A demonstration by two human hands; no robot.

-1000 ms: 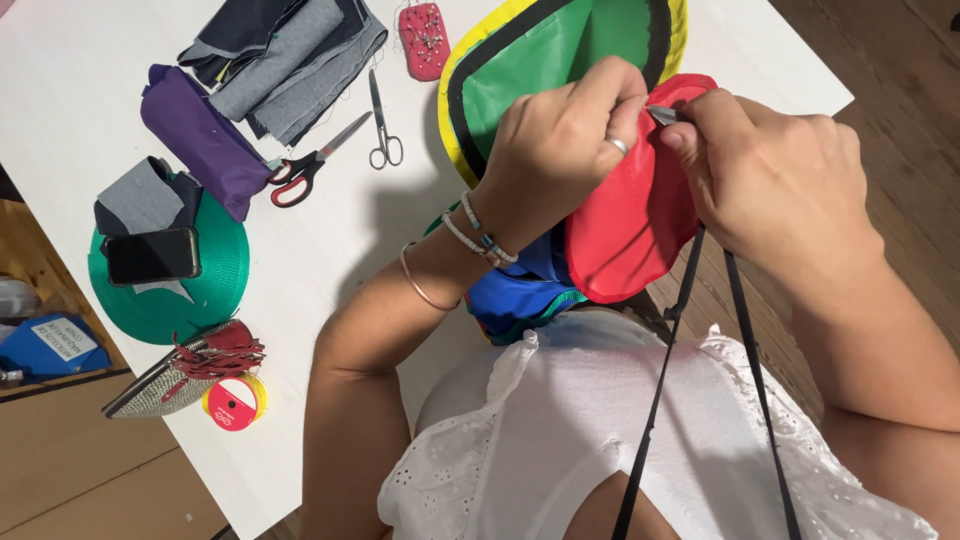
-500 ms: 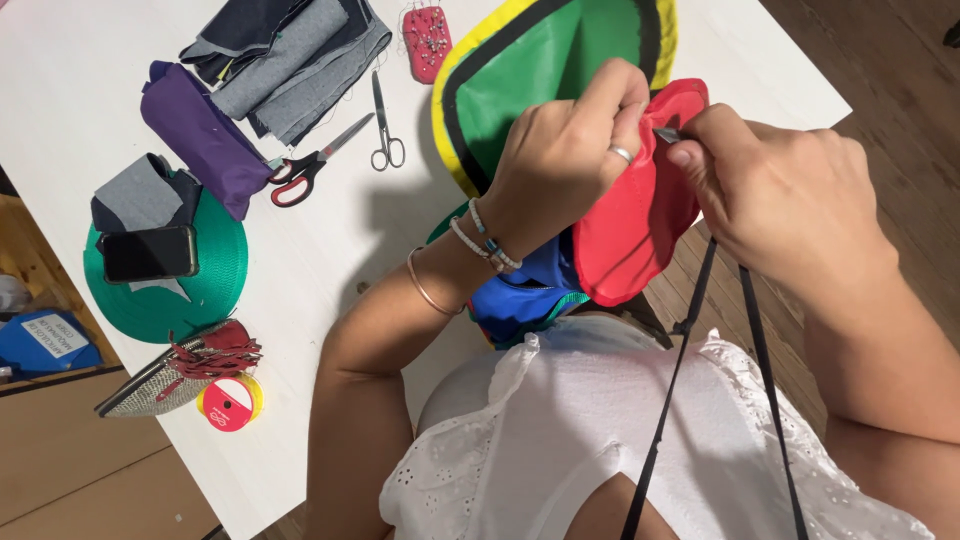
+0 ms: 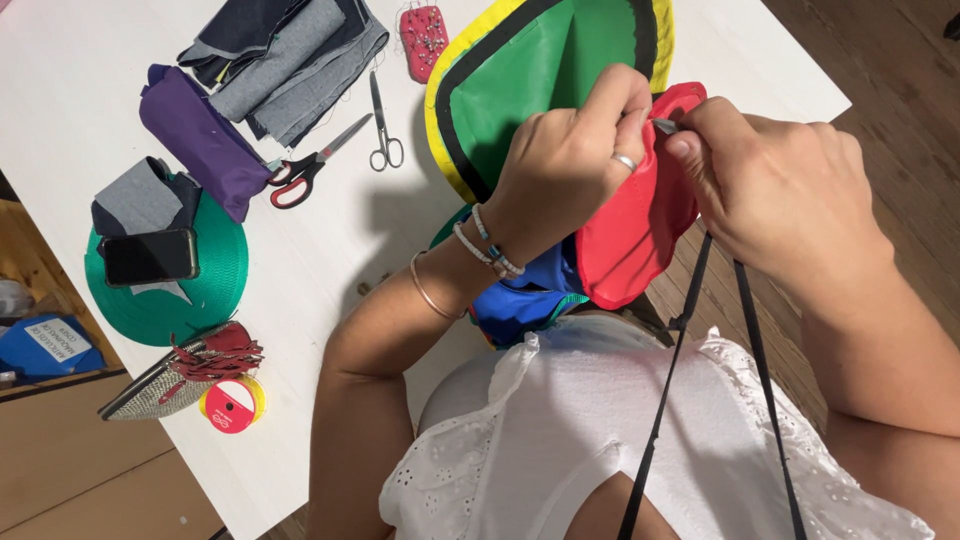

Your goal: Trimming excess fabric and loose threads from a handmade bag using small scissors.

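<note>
My left hand (image 3: 570,165) pinches the upper edge of a red fabric piece (image 3: 630,230) that hangs over the table's near edge. My right hand (image 3: 770,190) meets it from the right, thumb and fingers closed on a small grey metal part (image 3: 664,126) at the same edge. Behind both hands lies a green fabric panel with black and yellow borders (image 3: 520,80). Blue fabric (image 3: 525,295) bunches under my left wrist. Two black straps (image 3: 700,330) run down from my right hand across my white top.
On the white table (image 3: 80,70) lie red-handled scissors (image 3: 300,175), small metal scissors (image 3: 383,125), a red pincushion (image 3: 423,35), folded grey and denim cloth (image 3: 280,60), a purple roll (image 3: 195,135), a phone (image 3: 150,256) on a green webbing roll (image 3: 215,290), and a tape spool (image 3: 232,403).
Both hands have shifted slightly up and right along the red fabric's edge; the grip stays the same.
</note>
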